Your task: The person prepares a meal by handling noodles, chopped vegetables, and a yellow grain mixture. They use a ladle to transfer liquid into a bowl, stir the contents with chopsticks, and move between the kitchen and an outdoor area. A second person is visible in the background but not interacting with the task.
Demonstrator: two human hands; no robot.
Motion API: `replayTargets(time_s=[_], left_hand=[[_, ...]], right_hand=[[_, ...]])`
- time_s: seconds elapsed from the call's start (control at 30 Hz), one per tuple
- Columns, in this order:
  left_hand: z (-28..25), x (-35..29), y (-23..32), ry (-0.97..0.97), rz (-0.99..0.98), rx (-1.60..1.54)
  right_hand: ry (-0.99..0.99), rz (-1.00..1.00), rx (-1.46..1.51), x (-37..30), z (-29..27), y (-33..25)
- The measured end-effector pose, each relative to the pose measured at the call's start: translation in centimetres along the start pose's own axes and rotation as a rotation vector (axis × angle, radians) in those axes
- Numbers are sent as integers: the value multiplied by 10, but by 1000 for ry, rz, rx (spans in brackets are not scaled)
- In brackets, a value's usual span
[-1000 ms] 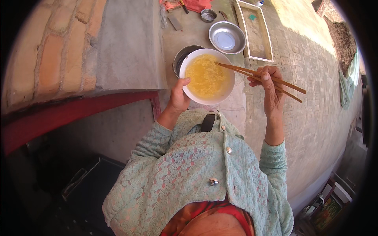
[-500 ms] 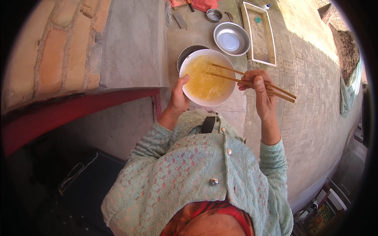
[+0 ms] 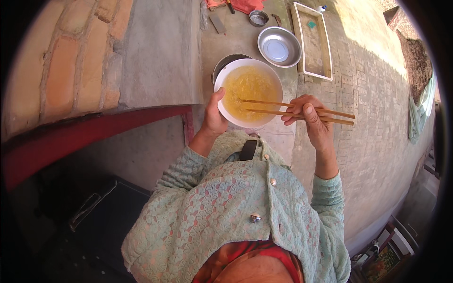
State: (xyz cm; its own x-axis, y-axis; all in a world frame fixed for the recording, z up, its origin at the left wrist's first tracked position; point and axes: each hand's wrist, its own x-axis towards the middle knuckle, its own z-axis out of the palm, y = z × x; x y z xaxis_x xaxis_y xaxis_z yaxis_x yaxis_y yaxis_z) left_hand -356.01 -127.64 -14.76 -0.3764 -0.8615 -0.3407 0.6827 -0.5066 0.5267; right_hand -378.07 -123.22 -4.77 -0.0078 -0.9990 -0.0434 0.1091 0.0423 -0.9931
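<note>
Yellow liquid (image 3: pixel 255 87) lies in a white bowl (image 3: pixel 227 75) held before a pale green jacket (image 3: pixel 222 198), its left rim in the grip of the left hand (image 3: pixel 215 117), thumb over the edge. The right hand (image 3: pixel 310 115) has two wooden chopsticks (image 3: pixel 272 103) in its grip, their tips in the liquid. Beyond the bowl are a metal basin (image 3: pixel 279 47) and a partly hidden dark pot (image 3: pixel 225 61).
</note>
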Motion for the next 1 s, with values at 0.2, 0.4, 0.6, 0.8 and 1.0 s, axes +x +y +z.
replayTargets(time_s=[0.2, 0.4, 0.6, 0.8, 1.0], left_hand=[[2, 6, -5, -27, -17, -16], [-1, 6, 1, 2, -6, -15], [1, 11, -1, -23, -14, -22], [2, 7, 5, -34, -31, 8], [6, 7, 8, -35, -21, -18]], right_hand=[[163, -59, 11, 14, 0, 10], [32, -10, 2, 3, -28, -3], [56, -79, -23, 11, 11, 7], [142, 0, -10, 13, -31, -3], [19, -9, 10, 7, 10, 1]])
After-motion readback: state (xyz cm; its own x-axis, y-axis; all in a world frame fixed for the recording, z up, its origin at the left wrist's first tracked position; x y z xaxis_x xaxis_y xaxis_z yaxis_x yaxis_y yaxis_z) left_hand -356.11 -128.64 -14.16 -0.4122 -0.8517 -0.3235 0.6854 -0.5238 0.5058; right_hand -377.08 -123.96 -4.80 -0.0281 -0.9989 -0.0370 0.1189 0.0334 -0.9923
